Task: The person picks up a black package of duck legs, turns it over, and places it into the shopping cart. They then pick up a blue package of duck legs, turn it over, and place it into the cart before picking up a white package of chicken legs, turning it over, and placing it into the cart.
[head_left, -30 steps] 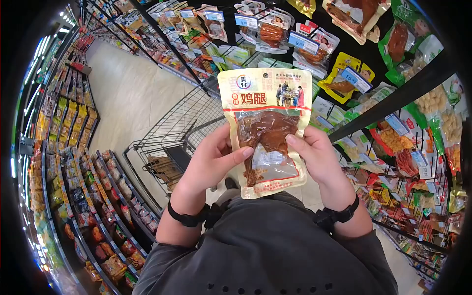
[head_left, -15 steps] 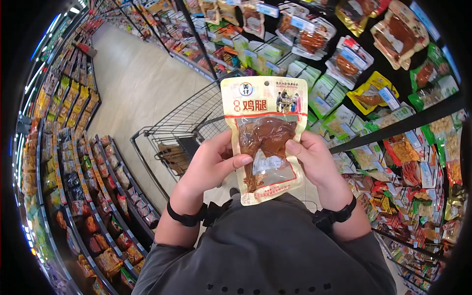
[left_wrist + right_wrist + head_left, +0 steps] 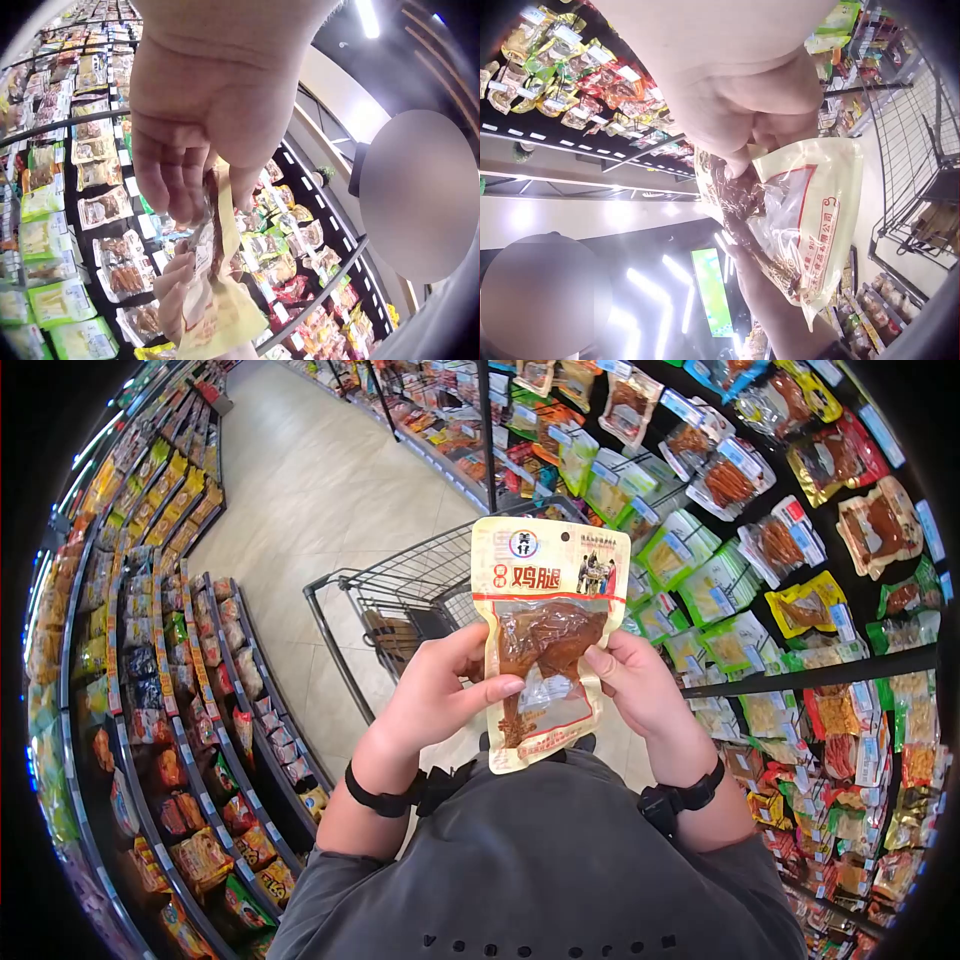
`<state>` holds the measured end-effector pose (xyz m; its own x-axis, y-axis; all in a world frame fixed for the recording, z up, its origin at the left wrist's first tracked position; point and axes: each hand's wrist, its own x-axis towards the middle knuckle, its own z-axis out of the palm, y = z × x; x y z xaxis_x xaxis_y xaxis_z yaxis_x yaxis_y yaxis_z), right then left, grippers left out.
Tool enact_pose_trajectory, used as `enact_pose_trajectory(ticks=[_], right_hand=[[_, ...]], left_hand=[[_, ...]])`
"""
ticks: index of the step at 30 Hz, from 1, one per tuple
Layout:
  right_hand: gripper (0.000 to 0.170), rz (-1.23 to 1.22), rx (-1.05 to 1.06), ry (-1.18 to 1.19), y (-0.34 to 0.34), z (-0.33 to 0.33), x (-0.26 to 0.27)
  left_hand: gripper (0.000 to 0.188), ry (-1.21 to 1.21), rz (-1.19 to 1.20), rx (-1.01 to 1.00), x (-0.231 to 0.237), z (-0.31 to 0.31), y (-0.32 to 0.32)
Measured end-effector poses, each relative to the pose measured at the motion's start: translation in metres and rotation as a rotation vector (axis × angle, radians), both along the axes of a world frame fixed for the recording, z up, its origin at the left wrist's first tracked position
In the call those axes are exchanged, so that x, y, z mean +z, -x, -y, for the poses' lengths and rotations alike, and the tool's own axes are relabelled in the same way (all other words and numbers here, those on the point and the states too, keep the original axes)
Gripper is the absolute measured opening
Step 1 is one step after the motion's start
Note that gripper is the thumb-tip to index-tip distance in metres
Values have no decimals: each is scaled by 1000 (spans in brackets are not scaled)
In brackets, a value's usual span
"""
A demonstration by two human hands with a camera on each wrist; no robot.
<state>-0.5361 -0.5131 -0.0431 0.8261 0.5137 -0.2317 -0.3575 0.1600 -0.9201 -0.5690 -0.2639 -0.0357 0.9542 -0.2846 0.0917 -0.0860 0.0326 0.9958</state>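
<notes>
A cream plastic package (image 3: 550,630) with a brown chicken leg behind its clear window is held upright in front of the torso. The left hand (image 3: 440,685) pinches its left edge, thumb on the front and fingers behind. On the opposite edge the right hand (image 3: 635,680) grips it the same way. The left wrist view shows the package (image 3: 217,300) nearly edge-on below the left hand (image 3: 214,112). In the right wrist view the package (image 3: 810,217) hangs from the right hand (image 3: 757,105), its lower printed part facing the camera.
Beyond the package stands a wire shopping cart (image 3: 400,585) with a brown item (image 3: 390,635) in it. Hanging snack packs (image 3: 720,585) fill the rack on the right. Shelves of packaged goods (image 3: 200,855) line the left, and a pale floor aisle (image 3: 300,470) runs between.
The head view has turned, so the cart and right-hand rack sit farther right and the left shelves have shifted. Both hands keep the same hold on the package.
</notes>
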Motion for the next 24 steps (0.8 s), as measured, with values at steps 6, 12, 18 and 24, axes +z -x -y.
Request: enact_pose_trajectory(ticks=[6, 12, 18, 24], right_hand=[[29, -31, 22, -43, 1, -53, -10], [30, 25, 63, 21, 3, -88, -5], [30, 56, 69, 42, -2, -103, -8], [30, -4, 89, 58, -19, -104, -18]], left_hand=[[29, -103, 42, 66, -17, -55, 15], [32, -110, 37, 129, -26, -89, 29], [26, -78, 23, 165, -21, -96, 32], [27, -68, -84, 174, -29, -95, 22]])
